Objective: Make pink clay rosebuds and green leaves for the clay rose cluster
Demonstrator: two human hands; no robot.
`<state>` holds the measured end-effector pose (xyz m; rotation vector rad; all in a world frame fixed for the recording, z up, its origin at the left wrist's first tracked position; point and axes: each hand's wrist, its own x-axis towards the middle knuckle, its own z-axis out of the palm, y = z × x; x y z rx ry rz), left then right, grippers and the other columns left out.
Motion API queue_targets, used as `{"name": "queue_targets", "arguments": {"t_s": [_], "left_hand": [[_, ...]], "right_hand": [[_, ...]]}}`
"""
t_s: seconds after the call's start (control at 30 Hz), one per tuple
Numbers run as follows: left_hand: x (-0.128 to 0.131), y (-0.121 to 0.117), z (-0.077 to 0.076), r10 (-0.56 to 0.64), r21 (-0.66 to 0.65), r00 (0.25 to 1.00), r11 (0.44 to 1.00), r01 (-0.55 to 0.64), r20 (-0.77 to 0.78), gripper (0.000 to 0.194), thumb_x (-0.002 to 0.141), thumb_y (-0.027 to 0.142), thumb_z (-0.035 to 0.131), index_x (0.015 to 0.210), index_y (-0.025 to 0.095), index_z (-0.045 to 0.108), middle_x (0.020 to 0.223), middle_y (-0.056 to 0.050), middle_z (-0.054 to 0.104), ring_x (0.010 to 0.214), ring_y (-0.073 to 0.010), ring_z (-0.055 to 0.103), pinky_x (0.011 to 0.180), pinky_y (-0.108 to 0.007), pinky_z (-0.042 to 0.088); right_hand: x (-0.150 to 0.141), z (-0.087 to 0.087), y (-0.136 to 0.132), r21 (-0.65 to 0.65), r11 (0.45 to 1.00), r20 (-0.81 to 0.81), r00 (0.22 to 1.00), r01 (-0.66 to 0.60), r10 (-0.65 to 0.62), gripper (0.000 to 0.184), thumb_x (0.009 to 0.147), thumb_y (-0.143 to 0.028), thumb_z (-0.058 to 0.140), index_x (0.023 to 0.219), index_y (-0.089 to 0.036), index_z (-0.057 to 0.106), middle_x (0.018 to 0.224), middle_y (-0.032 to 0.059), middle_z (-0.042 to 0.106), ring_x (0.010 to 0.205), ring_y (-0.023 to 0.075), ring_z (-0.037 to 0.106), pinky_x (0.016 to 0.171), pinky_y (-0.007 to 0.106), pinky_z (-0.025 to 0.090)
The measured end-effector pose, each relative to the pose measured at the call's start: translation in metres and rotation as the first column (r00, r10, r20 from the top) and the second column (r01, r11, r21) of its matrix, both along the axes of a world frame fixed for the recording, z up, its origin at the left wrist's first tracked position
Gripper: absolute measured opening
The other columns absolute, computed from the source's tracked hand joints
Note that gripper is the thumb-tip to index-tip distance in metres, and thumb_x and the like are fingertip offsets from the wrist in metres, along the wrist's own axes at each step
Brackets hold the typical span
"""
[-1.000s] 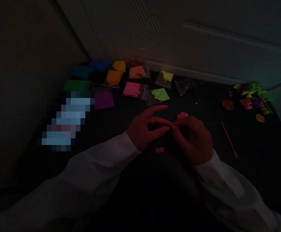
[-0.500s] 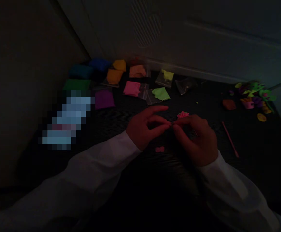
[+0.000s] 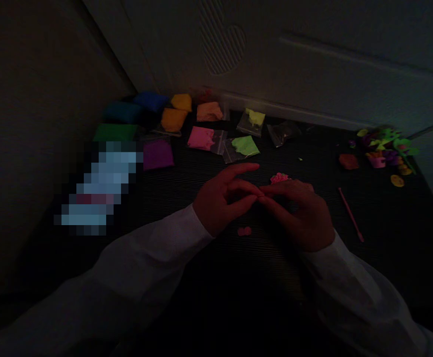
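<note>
Tiny piece [image 3: 261,195], mostly hidden & too dim to make out, sits just left of the ruffled pink piece [image 3: 278,178], w/ fingers of left hand [image 3: 216,206] & right hand [image 3: 307,215] pinched on it, tips meeting. Main risk: squashing or tearing it, b/c both hands press on something v. small & prob. soft. Could also slip & drop if one pinch eases. Right knuckles are right by the ruffled piece, so a low wrist might flatten its folds. Pink discs [image 3: 244,231], nearer the wearer & left of the ruffled piece, could get smudged by a sleeve; pink stick [image 3: 350,215], off to its right, is well clear.
</note>
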<state>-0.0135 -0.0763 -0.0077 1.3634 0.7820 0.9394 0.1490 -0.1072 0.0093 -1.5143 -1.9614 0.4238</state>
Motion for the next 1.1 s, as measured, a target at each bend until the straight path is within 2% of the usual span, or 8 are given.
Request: {"name": "queue_targets", "arguments": {"t_s": [0.17, 0.37, 0.57, 0.8, 1.1], "left_hand": [[-0.0006, -0.0015, 0.0022, 0.004, -0.007, 1.0, 1.0, -0.004, 0.001, 0.046, 0.07, 0.014, 0.056, 0.114, 0.02, 0.043, 0.081, -0.001, 0.066, 0.077, -0.0132, 0.061, 0.072, -0.026, 0.047], [-0.0014, -0.0004, 0.0025, -0.019, -0.016, 1.0, 1.0, 0.019, 0.0, 0.048, 0.069, 0.015, 0.057, 0.114, 0.02, 0.043, 0.08, -0.001, 0.065, 0.077, -0.014, 0.061, 0.073, -0.028, 0.046], [-0.0011, 0.0001, 0.0013, -0.041, -0.06, 0.999, 0.997, 0.043, 0.031, 0.048, 0.069, 0.014, 0.059, 0.114, 0.021, 0.043, 0.082, 0.0, 0.065, 0.078, -0.0125, 0.06, 0.073, -0.026, 0.046], [-0.0004, 0.0006, 0.0031, -0.041, -0.093, 0.997, 0.995, 0.047, 0.063, 0.047, 0.067, 0.013, 0.059, 0.112, 0.019, 0.045, 0.081, -0.002, 0.066, 0.079, -0.0143, 0.061, 0.074, -0.028, 0.046], [0.0002, 0.0017, -0.0013, -0.008, -0.146, 0.995, 0.989, 0.023, 0.1, 0.049, 0.067, 0.014, 0.06, 0.113, 0.019, 0.044, 0.083, -0.002, 0.066, 0.082, -0.013, 0.06, 0.076, -0.025, 0.046]], "right_hand": [[0.0012, -0.0023, 0.0004, 0.01, 1.0, -0.006, 1.0, 0.028, -0.028, 0.02, 0.073, -0.035, 0.057, 0.089, -0.025, 0.062, 0.086, -0.0003, 0.064, 0.083, 0.0153, 0.056, 0.075, 0.033, 0.038], [0.0015, -0.0028, 0.0007, 0.03, 1.0, 0.007, 1.0, -0.008, 0.008, 0.015, 0.074, -0.033, 0.056, 0.085, -0.027, 0.063, 0.084, -0.0013, 0.066, 0.083, 0.0161, 0.057, 0.076, 0.035, 0.036], [-0.0001, -0.002, -0.0004, 0.048, 0.999, 0.007, 1.0, 0.012, -0.013, 0.013, 0.075, -0.031, 0.056, 0.084, -0.026, 0.063, 0.082, -0.0008, 0.065, 0.082, 0.0154, 0.057, 0.075, 0.034, 0.037], [-0.0006, -0.0023, -0.0001, 0.06, 0.998, 0.009, 1.0, -0.002, 0.002, 0.012, 0.076, -0.029, 0.055, 0.083, -0.025, 0.063, 0.082, -0.0006, 0.065, 0.081, 0.0152, 0.057, 0.076, 0.034, 0.036], [0.0015, -0.0041, 0.0033, 0.035, 0.999, 0.018, 0.999, 0.028, -0.028, 0.02, 0.074, -0.032, 0.056, 0.092, -0.025, 0.061, 0.083, -0.0006, 0.064, 0.082, 0.0153, 0.056, 0.075, 0.033, 0.038]]}}
